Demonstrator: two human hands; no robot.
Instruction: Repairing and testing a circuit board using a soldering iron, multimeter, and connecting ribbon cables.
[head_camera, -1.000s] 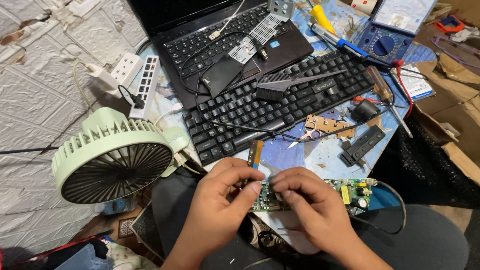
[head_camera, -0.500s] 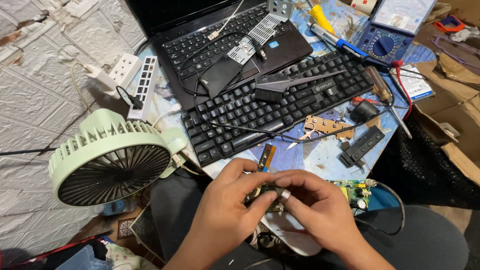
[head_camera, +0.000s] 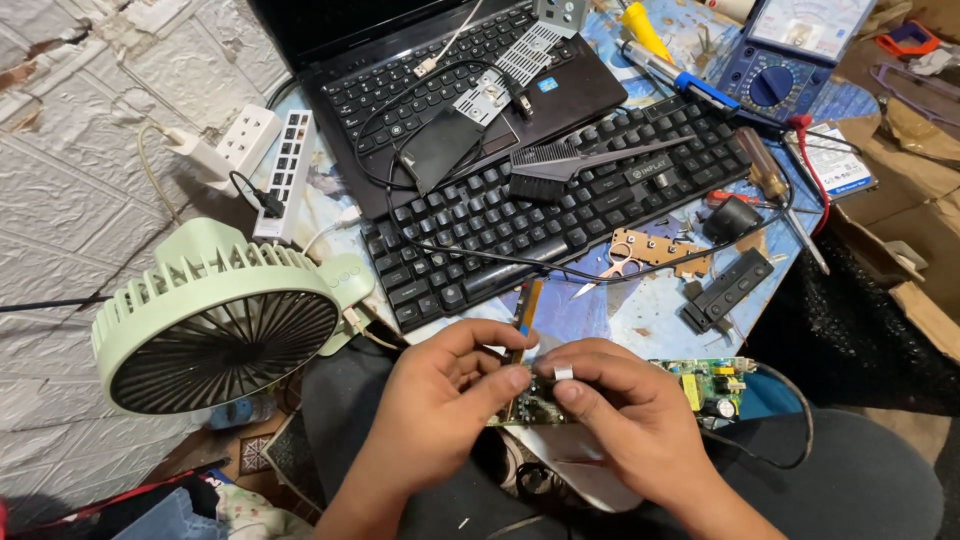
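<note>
Two hands meet low in the middle of the view over a cluttered blue work surface (head_camera: 640, 320). Largest around them are the black laptop (head_camera: 440, 60), the black keyboard (head_camera: 560, 215) lying slantwise in front of it, and the pale green fan (head_camera: 215, 320) tilted at the left. A green circuit board (head_camera: 700, 380) runs left to right beneath the fingers, its long axis level, its right end sticking out past the right hand (head_camera: 630, 430). The left hand (head_camera: 440, 400) pinches the board's left part, thumb pressed toward forefinger. The right hand's thumb and forefinger nip a small white piece (head_camera: 563, 373), possibly a connector, just above the board. Both hands sit equally close.
</note>
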